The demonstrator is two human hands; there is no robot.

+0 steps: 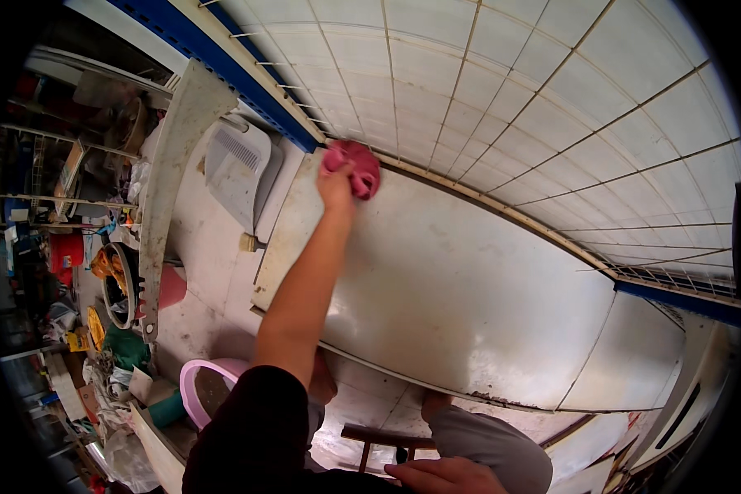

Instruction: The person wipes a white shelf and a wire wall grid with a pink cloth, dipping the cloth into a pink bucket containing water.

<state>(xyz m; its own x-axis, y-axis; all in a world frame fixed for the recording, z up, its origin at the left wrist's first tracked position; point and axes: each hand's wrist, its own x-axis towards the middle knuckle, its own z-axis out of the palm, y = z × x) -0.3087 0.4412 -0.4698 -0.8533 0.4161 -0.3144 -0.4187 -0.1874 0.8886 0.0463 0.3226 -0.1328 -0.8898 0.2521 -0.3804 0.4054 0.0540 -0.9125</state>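
Head view, lower edge first: the right hand (449, 476) lies low beside a grey-trousered knee (494, 449), its fingers pointing left and close together; the edge cuts off the rest, so whether it grasps anything I cannot tell. Just ahead is a dark brown wooden bar (387, 435) on legs, between the person's knees. To the left, the black sleeve (255, 428) of the left arm partly covers a pink basin (191, 393) on the floor.

Beyond the feet runs the near edge of a pale metal shelf (453, 288), chipped and dark along part of its right half. A second, narrower panel (630, 354) adjoins it at the right. The left forearm reaches across the shelf, and the left hand (337, 183) is curled over a bunched red cloth (364, 173), thumb and fingers clasping its folds. This cloth rests at the shelf's far left corner, just beside a blue post (243, 78).

Left of the shelf, a brush (250, 243) lies near its side edge, with a grey dustpan (237, 169) farther off and a long, pale metal beam (166, 189) past that. Behind the shelf's far edge rises a white wire grid (514, 119).
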